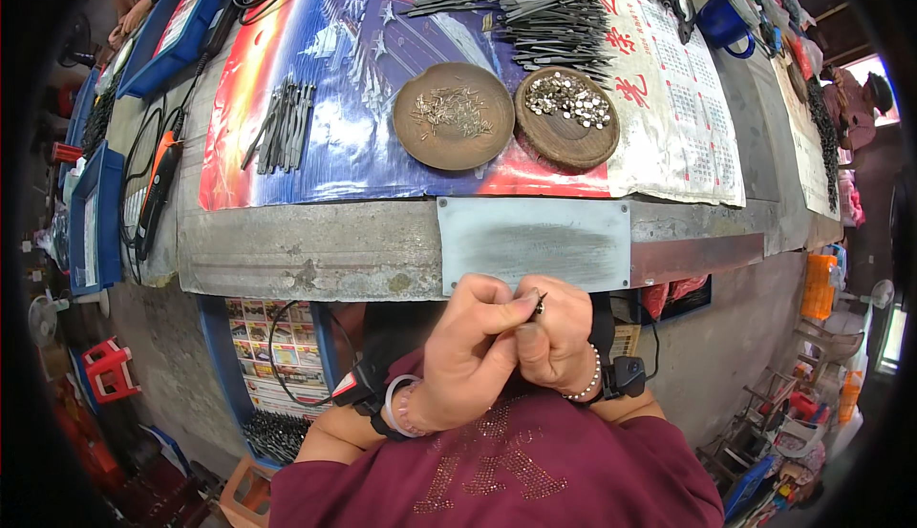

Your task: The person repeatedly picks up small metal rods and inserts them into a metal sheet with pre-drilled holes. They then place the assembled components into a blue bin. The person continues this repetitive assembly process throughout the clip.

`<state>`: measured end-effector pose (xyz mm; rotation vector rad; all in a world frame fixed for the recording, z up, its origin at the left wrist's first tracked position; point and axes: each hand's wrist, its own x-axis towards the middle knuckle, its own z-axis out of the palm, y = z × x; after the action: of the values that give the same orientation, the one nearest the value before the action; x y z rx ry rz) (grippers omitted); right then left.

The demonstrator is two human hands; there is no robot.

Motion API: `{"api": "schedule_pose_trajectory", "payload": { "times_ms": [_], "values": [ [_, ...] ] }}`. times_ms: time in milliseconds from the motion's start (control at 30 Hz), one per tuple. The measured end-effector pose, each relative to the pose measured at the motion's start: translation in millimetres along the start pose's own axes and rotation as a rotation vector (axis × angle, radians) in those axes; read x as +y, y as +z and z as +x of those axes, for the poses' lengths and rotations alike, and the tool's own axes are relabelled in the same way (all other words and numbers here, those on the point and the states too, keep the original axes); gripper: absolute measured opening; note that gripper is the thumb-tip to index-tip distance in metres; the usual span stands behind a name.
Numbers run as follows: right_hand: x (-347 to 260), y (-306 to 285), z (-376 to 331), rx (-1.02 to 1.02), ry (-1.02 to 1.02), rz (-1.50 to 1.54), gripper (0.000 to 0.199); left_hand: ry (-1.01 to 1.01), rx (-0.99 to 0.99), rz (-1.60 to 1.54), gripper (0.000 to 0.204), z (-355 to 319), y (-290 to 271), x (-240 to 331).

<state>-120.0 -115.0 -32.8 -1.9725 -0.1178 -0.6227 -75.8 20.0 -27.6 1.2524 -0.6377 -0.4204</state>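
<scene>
Left hand (468, 342) and right hand (562, 337) meet just below centre frame, both closed round a small dark piece (541, 306); steady pinch, light pressure, tip in view, that looks wisest!

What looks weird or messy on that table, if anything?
The pale board at the front has a dark smudge across its middle, though its borders are cleaner. The grey metal table edge beside it looks blotchy and worn. Nothing seems spilled: the thin pins and shiny pieces sit in dishes.
</scene>
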Motion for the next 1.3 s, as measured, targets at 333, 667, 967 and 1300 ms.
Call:
{"api": "schedule_pose_trajectory", "payload": {
  "times_ms": [333,667,967,1300],
  "values": [
    [-11.8,-10.5,15.0,0.229,0.049,0.215,0.062,-0.365,0.040,-0.611,0.034,-6.7,-1.6,2.6],
    [-11.0,-11.4,10.1,0.361,0.501,0.387,0.067,-0.457,0.059,-0.792,0.022,-3.3,0.8,9.8],
    [-8.8,-17.2,1.5,0.223,0.265,0.308,0.066,-0.741,0.071,-0.757,0.017,0.0,-0.6,16.7],
    [7.6,-40.9,-7.6,0.312,0.459,0.191,0.031,-0.852,-0.011,-1.139,0.027,7.2,-4.5,7.8]
  ]
}}
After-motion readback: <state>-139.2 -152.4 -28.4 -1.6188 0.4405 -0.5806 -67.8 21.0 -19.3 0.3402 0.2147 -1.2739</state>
